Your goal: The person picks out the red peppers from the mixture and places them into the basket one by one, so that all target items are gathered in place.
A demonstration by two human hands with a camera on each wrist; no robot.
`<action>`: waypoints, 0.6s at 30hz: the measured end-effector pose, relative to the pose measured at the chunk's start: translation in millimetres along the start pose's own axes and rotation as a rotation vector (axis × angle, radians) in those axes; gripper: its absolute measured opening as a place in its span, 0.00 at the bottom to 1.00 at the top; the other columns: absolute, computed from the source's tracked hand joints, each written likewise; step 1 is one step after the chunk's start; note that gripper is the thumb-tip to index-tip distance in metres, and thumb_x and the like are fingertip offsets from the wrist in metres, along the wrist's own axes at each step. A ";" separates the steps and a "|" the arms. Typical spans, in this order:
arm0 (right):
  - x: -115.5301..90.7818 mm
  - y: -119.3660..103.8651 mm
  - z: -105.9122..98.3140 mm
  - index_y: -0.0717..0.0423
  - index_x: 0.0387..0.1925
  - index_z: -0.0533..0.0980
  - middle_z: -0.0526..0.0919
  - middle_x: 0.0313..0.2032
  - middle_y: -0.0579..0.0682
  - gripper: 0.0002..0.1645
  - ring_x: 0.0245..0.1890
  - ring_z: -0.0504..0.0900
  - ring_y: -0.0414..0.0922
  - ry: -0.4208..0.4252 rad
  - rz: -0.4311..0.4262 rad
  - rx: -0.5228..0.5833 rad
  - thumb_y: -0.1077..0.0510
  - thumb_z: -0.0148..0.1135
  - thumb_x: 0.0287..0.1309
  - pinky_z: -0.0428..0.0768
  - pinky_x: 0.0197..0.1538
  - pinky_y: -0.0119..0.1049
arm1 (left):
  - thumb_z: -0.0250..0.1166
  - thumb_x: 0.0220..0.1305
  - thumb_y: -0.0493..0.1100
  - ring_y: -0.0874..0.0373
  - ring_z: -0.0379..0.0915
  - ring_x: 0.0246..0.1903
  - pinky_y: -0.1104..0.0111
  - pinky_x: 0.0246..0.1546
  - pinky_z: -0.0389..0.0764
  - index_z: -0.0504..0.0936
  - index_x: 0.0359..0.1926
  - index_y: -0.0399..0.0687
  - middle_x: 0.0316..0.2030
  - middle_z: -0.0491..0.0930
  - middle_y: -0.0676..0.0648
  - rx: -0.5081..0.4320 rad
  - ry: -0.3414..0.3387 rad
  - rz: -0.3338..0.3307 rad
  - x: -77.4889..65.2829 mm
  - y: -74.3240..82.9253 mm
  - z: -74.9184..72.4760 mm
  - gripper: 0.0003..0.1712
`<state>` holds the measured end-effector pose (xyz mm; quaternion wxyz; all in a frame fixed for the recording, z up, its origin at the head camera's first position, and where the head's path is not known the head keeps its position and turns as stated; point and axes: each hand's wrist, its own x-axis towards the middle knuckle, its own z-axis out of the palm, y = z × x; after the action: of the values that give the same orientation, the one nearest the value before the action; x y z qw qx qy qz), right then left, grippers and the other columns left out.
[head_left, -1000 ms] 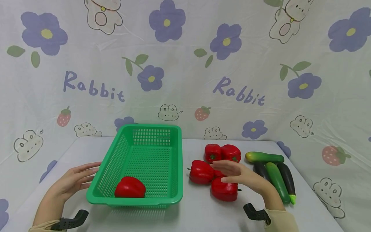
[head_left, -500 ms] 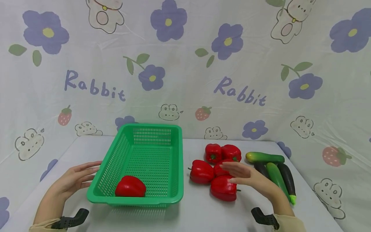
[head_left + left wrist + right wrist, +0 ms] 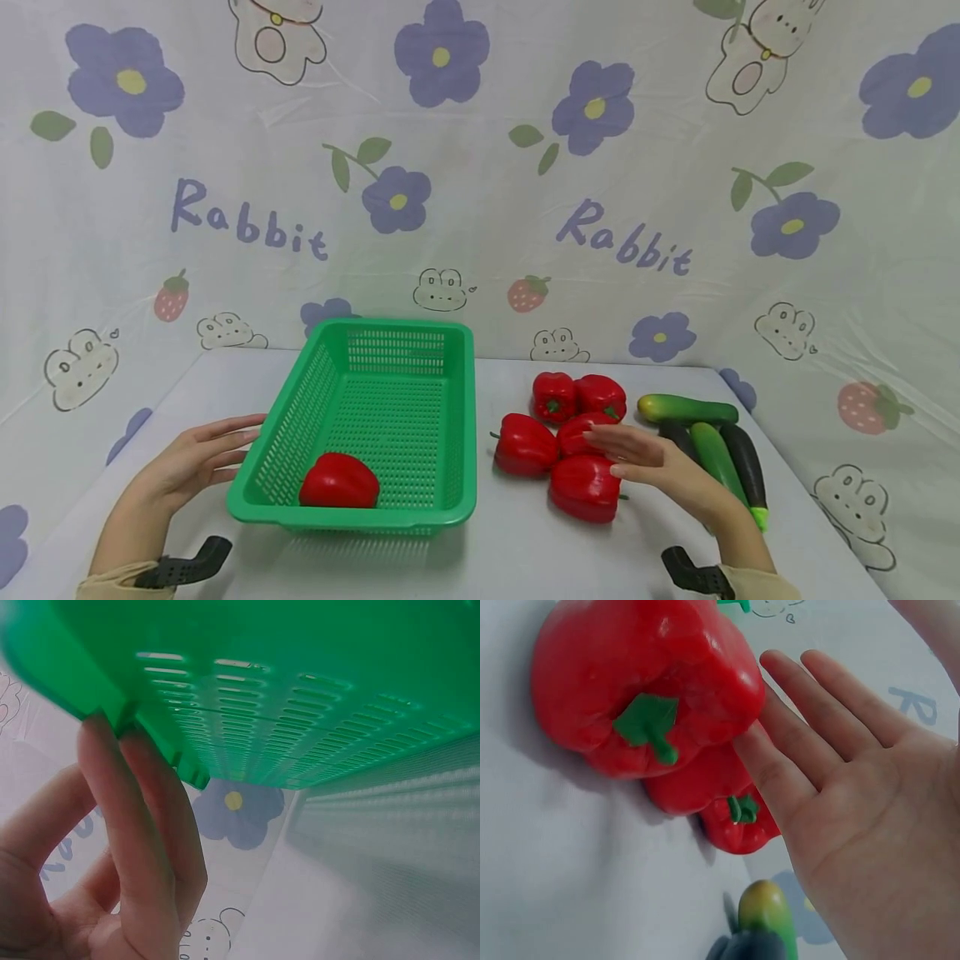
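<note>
A green slotted plastic basket (image 3: pixel 442 518) stands left of centre on the white table, with one red bell pepper (image 3: pixel 339 481) lying at its near end. My left hand (image 3: pixel 197 467) is at the basket's left side; in the left wrist view its fingertips (image 3: pixel 97 739) touch the rim from outside. Over the right edge of a group of several red bell peppers (image 3: pixel 585 490) hovers my right hand (image 3: pixel 652 462), fingers extended and nothing held. The right wrist view shows its flat palm beside the nearest pepper (image 3: pixel 649 682); whether they touch I cannot tell.
Right of the peppers lie a yellow-green zucchini (image 3: pixel 686 408), a green zucchini (image 3: pixel 718 460) and dark eggplants (image 3: pixel 746 467). A patterned cloth (image 3: pixel 480 192) hangs behind the table. Each wrist wears a black camera band (image 3: pixel 191 567).
My right hand has drawn back to the right, uncovering more of the middle bell pepper. The left hand has stayed at the basket's side. The head view has shifted slightly.
</note>
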<state>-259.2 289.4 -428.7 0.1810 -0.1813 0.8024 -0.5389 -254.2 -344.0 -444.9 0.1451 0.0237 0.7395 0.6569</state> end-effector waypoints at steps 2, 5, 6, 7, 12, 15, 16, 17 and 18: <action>-1.1 2.4 -0.7 0.51 0.72 0.59 0.66 0.70 0.55 0.36 0.69 0.69 0.47 -0.001 -0.007 0.003 0.55 0.58 0.65 0.76 0.59 0.30 | 0.56 0.72 0.47 0.69 0.80 0.46 0.66 0.47 0.82 0.78 0.59 0.65 0.44 0.81 0.70 0.001 0.006 -0.003 0.3 -0.1 0.1 0.17; -2.2 6.5 -0.9 0.50 0.72 0.60 0.66 0.71 0.55 0.35 0.68 0.70 0.41 0.005 -0.014 -0.006 0.55 0.57 0.66 0.76 0.59 0.29 | 0.56 0.72 0.48 0.69 0.80 0.46 0.66 0.48 0.82 0.77 0.59 0.65 0.44 0.81 0.70 0.004 0.013 -0.006 0.5 -0.1 0.3 0.17; -2.4 7.9 -0.9 0.49 0.72 0.60 0.66 0.71 0.54 0.35 0.67 0.71 0.38 0.012 -0.011 -0.005 0.55 0.57 0.66 0.76 0.59 0.29 | 0.56 0.72 0.48 0.69 0.80 0.46 0.65 0.48 0.82 0.78 0.59 0.65 0.44 0.81 0.70 0.004 0.014 -0.007 0.6 0.0 0.4 0.17; -2.6 9.2 -0.8 0.49 0.72 0.60 0.66 0.70 0.53 0.35 0.66 0.72 0.36 0.017 -0.009 -0.005 0.55 0.57 0.66 0.76 0.60 0.30 | 0.56 0.72 0.48 0.70 0.80 0.46 0.65 0.48 0.82 0.77 0.60 0.65 0.44 0.81 0.70 0.004 0.014 -0.007 0.6 0.0 0.5 0.17; -3.4 15.5 -0.5 0.46 0.71 0.61 0.68 0.70 0.51 0.34 0.62 0.73 0.28 0.048 0.007 0.004 0.54 0.57 0.66 0.76 0.62 0.37 | 0.55 0.73 0.49 0.71 0.79 0.47 0.66 0.48 0.81 0.77 0.60 0.65 0.45 0.81 0.70 0.004 0.006 -0.002 0.6 0.0 0.9 0.17; -4.4 19.5 -0.8 0.47 0.71 0.61 0.68 0.70 0.51 0.33 0.62 0.73 0.27 0.053 0.007 0.004 0.54 0.57 0.67 0.74 0.64 0.46 | 0.55 0.73 0.49 0.71 0.79 0.47 0.66 0.48 0.82 0.78 0.59 0.66 0.45 0.81 0.70 0.006 0.006 0.001 0.2 0.2 1.1 0.17; -4.8 20.8 -0.8 0.47 0.71 0.62 0.68 0.69 0.51 0.33 0.61 0.73 0.27 0.057 0.014 0.006 0.54 0.57 0.66 0.73 0.65 0.48 | 0.56 0.73 0.49 0.71 0.79 0.47 0.65 0.48 0.82 0.78 0.59 0.67 0.45 0.81 0.71 0.007 0.007 0.003 0.1 0.4 1.1 0.17; -5.2 22.1 -1.0 0.47 0.71 0.62 0.68 0.69 0.51 0.33 0.61 0.73 0.26 0.056 0.014 0.006 0.54 0.57 0.66 0.73 0.65 0.51 | 0.56 0.73 0.49 0.71 0.79 0.47 0.65 0.48 0.81 0.78 0.59 0.67 0.45 0.81 0.71 0.009 0.008 0.003 -0.1 0.5 1.3 0.16; -5.5 23.2 -1.1 0.47 0.70 0.62 0.68 0.69 0.51 0.32 0.60 0.73 0.25 0.056 0.017 0.006 0.54 0.57 0.66 0.72 0.65 0.52 | 0.56 0.73 0.49 0.70 0.79 0.47 0.65 0.48 0.81 0.78 0.58 0.67 0.45 0.81 0.71 0.010 0.010 0.003 -0.2 0.7 1.6 0.16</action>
<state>-257.2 301.1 -449.4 0.1636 -0.1586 0.8072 -0.5446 -253.7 -342.5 -444.3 0.1401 0.0223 0.7436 0.6534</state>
